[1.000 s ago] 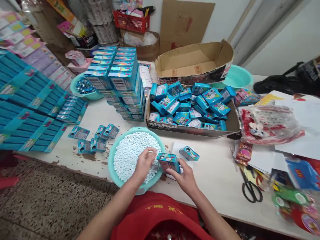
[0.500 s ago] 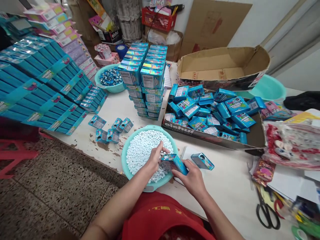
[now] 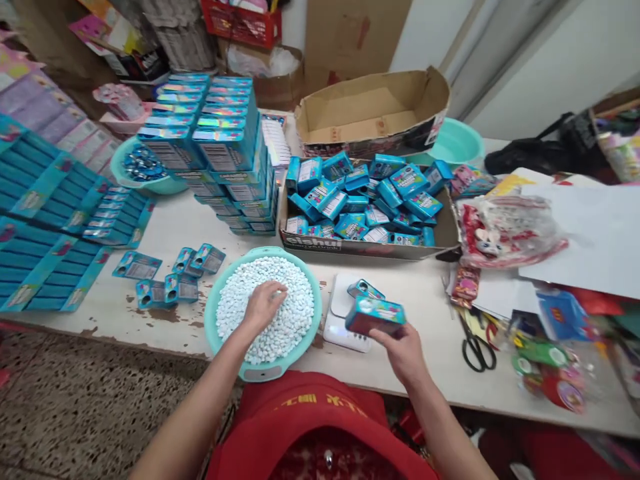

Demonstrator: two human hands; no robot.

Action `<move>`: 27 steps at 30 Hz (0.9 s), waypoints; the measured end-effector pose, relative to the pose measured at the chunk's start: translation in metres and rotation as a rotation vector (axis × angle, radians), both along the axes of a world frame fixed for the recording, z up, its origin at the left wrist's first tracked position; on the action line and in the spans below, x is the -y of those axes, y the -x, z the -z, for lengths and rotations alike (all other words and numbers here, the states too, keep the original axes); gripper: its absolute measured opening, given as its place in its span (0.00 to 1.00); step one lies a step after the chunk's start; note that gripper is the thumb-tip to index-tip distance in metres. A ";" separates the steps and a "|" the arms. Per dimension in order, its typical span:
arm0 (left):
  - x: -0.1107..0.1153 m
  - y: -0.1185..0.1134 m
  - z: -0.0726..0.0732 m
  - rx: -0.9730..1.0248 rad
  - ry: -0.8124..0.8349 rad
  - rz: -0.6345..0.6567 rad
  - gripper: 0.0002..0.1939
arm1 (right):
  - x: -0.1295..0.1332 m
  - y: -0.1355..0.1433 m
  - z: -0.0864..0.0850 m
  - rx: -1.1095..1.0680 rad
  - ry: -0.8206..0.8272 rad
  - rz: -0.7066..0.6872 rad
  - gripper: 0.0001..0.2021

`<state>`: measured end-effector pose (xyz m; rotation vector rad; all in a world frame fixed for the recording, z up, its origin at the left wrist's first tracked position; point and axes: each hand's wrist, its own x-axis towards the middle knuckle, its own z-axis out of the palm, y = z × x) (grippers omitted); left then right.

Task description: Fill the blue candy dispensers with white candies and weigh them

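Basin [image 3: 211,308]: I take this turquoise bowl as my landmark; it sits at the near edge of the desk [image 3: 430,300], well filled with small white pellets [image 3: 295,313].
Left hand [image 3: 263,308]: inside the basin's outline, over the pellets, fingers bent inward; from my end I cannot tell whether it has pinched any.
Blue box [image 3: 377,319]: held up to the right of the basin, long side across my view; a pale round patch shows at the end nearer the basin, too blurred for me to call an opening.
Right hand [image 3: 404,350]: right of the basin, gripping that box by the end farther from the basin.
Scale [image 3: 347,340]: flat and white, just right of the basin; a second box [image 3: 366,289] shows at its far side, partly hidden, and I cannot tell whether the two boxes touch.
Loose boxes [image 3: 136,265]: a small group lying left of the basin.
Carton [image 3: 315,245]: beyond the basin and to its right, heaped with more boxes.
Spill risk: I judge that a loose pinch carried over the basin's rim could scatter pellets between it and the scale.
Knock risk: a dip of the right wrist could push the held box into the second one or press on the scale.
Tipping risk: a forearm leaning on the basin's near rim could tilt it toward the body.
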<state>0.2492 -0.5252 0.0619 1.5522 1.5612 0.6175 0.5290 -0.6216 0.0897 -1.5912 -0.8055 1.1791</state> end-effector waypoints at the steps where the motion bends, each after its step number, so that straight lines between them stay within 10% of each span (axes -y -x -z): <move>1: -0.003 0.001 0.000 -0.059 -0.019 0.027 0.11 | 0.004 -0.015 0.001 0.010 -0.012 0.124 0.20; 8: -0.018 -0.070 -0.014 -0.134 -0.058 0.209 0.11 | 0.026 -0.083 0.026 0.073 -0.136 0.556 0.22; 18: -0.030 -0.175 0.008 -0.308 -0.165 0.764 0.35 | 0.038 -0.077 0.056 0.068 0.000 0.554 0.24; 22: -0.033 -0.162 -0.001 -0.449 -0.141 0.658 0.23 | 0.037 -0.077 0.056 0.059 0.010 0.558 0.24; 27: -0.035 -0.076 -0.014 -0.851 0.059 0.268 0.12 | 0.039 -0.083 0.058 0.042 -0.022 0.571 0.23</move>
